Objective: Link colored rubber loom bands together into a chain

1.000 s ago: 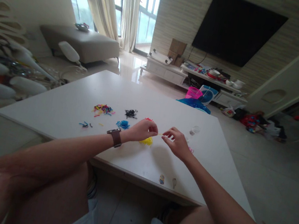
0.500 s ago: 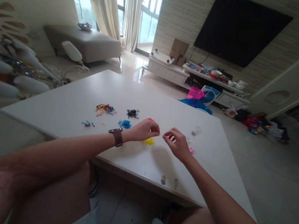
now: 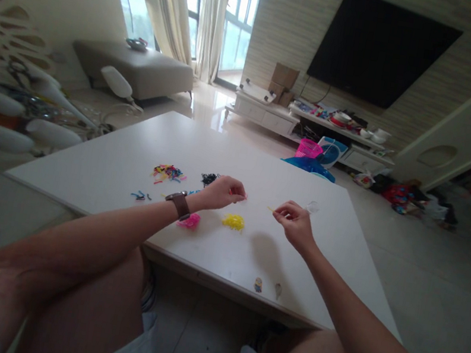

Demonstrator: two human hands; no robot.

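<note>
My left hand point(image 3: 227, 192), with a watch point(image 3: 180, 203) on its wrist, is pinched above the table near the red bits; what it holds, if anything, is too small to name. My right hand point(image 3: 290, 217) pinches a thin yellow band point(image 3: 270, 209). Between and below the hands lies a yellow pile point(image 3: 234, 221). A pink pile point(image 3: 189, 221) sits under my left wrist, and a black pile point(image 3: 208, 179) is partly behind my left hand. Farther left are a mixed-colour pile point(image 3: 168, 173) and a few loose pieces point(image 3: 140, 195).
On the white table point(image 3: 294, 258), a small yellow figure point(image 3: 258, 284) and a small clear item point(image 3: 278, 291) lie near the front edge. A clear packet point(image 3: 312, 207) is behind my right hand. A pink basket point(image 3: 310, 148) stands beyond the table.
My hands have moved apart: the left slightly up and left, the right to the right with the yellow band. The pink pile under my left wrist has come into view.
</note>
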